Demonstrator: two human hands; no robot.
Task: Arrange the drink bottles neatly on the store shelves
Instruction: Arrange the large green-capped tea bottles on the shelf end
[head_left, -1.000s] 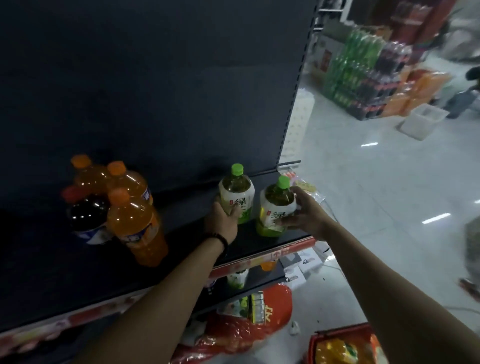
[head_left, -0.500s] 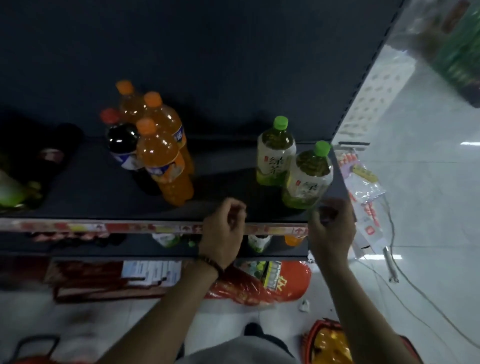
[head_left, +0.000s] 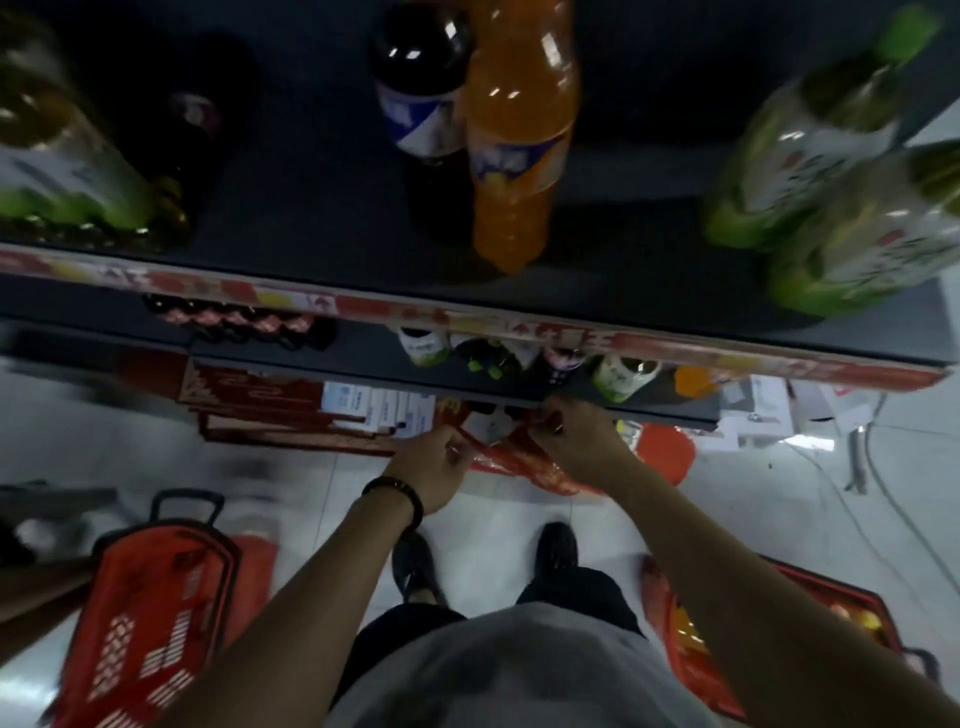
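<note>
The orange bottle (head_left: 519, 140) has a blue label. The dark bottle (head_left: 421, 67) has a blue and white label. The front tea bottle (head_left: 872, 234) is green with a white label. The basket (head_left: 156, 597) is red. The wristband (head_left: 397, 493) is black.

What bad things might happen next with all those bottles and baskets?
The nearer green bottle stands right by the front edge of the shelf, at its open right end, so a bump might tip it off. The orange bottle stands near that edge too. The left basket and the right basket sit on the floor either side of the shoes, so a careless step sideways or back might mean a trip.
</note>
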